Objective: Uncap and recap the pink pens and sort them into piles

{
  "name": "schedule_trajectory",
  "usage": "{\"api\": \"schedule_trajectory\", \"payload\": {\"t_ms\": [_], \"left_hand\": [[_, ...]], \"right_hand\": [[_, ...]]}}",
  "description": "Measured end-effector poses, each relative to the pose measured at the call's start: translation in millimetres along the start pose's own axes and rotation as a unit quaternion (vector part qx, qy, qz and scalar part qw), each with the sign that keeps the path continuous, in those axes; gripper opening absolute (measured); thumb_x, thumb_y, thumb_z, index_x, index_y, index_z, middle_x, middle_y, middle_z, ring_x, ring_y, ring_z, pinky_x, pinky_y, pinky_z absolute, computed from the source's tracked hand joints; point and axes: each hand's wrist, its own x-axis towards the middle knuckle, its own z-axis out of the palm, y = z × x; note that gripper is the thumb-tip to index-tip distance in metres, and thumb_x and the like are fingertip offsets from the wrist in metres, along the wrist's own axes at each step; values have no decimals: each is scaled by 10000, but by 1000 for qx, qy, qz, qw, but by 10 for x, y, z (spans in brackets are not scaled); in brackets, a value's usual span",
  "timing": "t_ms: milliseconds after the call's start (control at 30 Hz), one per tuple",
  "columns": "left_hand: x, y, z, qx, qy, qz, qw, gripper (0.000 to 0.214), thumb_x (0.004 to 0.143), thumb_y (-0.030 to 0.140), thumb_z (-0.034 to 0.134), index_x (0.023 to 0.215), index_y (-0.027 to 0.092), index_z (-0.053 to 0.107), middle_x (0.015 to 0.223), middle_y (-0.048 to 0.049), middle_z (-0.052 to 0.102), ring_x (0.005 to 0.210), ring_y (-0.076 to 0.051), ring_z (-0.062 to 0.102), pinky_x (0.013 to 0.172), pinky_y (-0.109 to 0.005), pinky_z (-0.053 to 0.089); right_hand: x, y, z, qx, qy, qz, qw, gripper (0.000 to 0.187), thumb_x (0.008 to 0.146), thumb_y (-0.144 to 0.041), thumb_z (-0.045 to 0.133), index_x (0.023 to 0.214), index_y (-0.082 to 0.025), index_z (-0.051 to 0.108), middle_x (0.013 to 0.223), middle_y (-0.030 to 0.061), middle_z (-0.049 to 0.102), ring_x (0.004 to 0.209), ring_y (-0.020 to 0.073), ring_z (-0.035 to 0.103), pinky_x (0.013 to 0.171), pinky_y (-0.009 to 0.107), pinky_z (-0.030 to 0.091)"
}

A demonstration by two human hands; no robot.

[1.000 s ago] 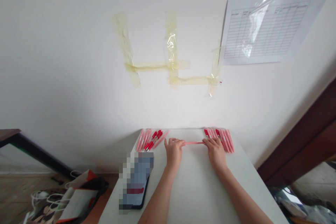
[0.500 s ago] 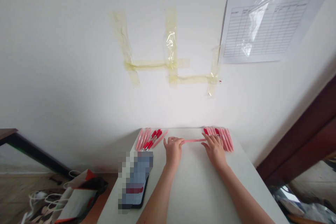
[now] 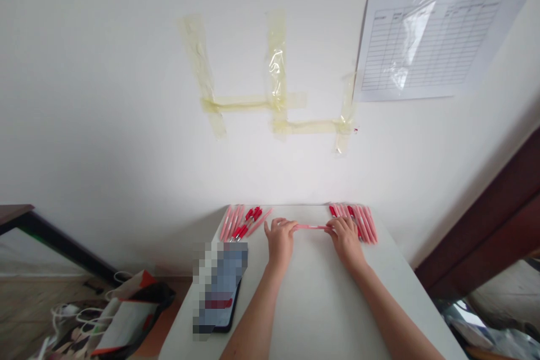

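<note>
A slim pink pen point(image 3: 311, 227) lies level between my two hands, just above or on the white table; I cannot tell which. My left hand point(image 3: 281, 239) pinches its left end. The fingers of my right hand point(image 3: 345, 239) are closed on its right end. Beside my right hand is a row of pink pens point(image 3: 368, 224), a few with red parts, partly hidden by the fingers. To the left of my left hand lie more pink pens point(image 3: 232, 223), some red-and-clear pens point(image 3: 247, 224) and one slanted pink pen point(image 3: 260, 221).
A phone point(image 3: 223, 287) with a blurred screen rests on the left of the white table point(image 3: 320, 309). The wall behind carries yellowish tape strips point(image 3: 277, 67) and a taped printed sheet point(image 3: 430, 45). Bags point(image 3: 130, 315) are on the floor at left; dark red wood point(image 3: 485, 225) stands at right.
My right hand's thumb and fingers, spread apart before, have closed on the pen's right end. My left hand keeps its pinch. The whole view has shifted slightly.
</note>
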Motion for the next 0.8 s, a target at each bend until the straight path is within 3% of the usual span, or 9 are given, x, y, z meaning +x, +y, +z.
{"api": "schedule_trajectory", "payload": {"t_ms": [300,500,667,800], "left_hand": [[-19,-14,27,14,-13,-17,1000,214,871,165,599,914,318,742,1088,-5,713,1139,-231,537,1132,-651,185],[-7,-19,25,29,5,-9,1000,202,865,192,619,928,329,752,1176,-24,674,1174,-245,517,1113,-652,229],[-3,-16,24,30,7,-18,999,192,862,209,622,930,328,757,1175,-27,673,1185,-249,508,1126,-647,206],[3,-4,4,25,13,-25,999,218,861,179,615,916,334,758,1174,-17,681,1175,-245,513,1129,-632,212]], "right_hand": [[14,-29,-42,34,36,-9,999,153,961,-325,506,938,-230,624,971,62,667,1058,266,500,903,419,415],[-1,-7,-15,-11,37,23,999,337,951,-423,502,1213,-235,600,1149,117,622,1112,295,477,923,465,421],[-4,31,10,-3,25,15,1000,222,963,-381,485,958,-246,660,1102,96,621,1100,285,478,913,460,428],[0,35,7,35,22,8,999,204,961,-377,493,1018,-232,625,1076,88,626,1073,265,483,928,439,429]]}}
